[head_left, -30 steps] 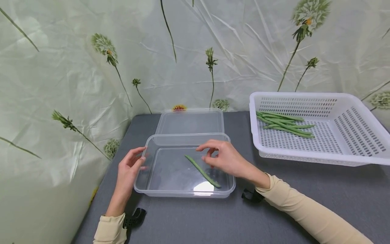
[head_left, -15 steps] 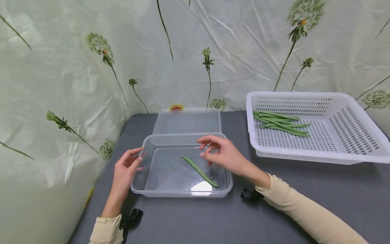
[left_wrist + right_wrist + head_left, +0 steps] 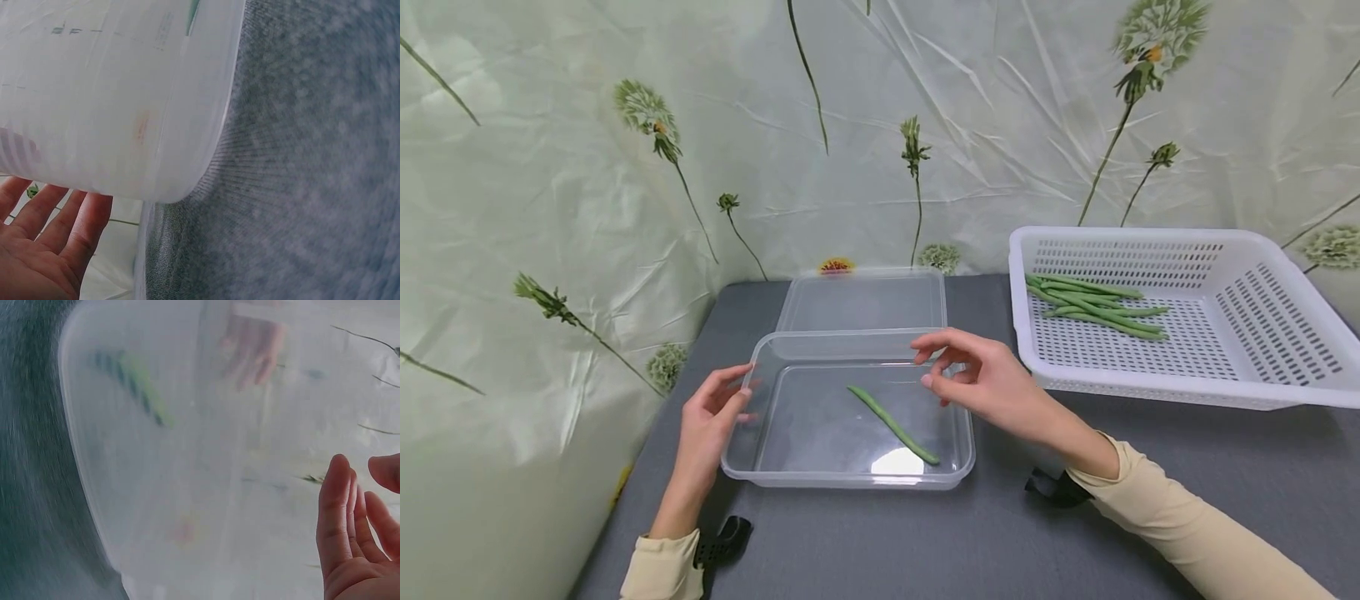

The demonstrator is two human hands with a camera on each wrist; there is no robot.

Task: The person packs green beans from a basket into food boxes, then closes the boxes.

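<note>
The clear container (image 3: 805,437), in which one green bean (image 3: 891,426) is held, is apparently touched at its left by the left hand (image 3: 710,412), fingers straight; over its right side, the right hand's (image 3: 988,379) fingers are parted.

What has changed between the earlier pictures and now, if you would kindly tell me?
The right hand has shifted rightward over the clear container, towards the white basket; neither of the hands visibly took or released anything. The single bean, the left hand beside the container and the beans in the basket stayed put.
</note>
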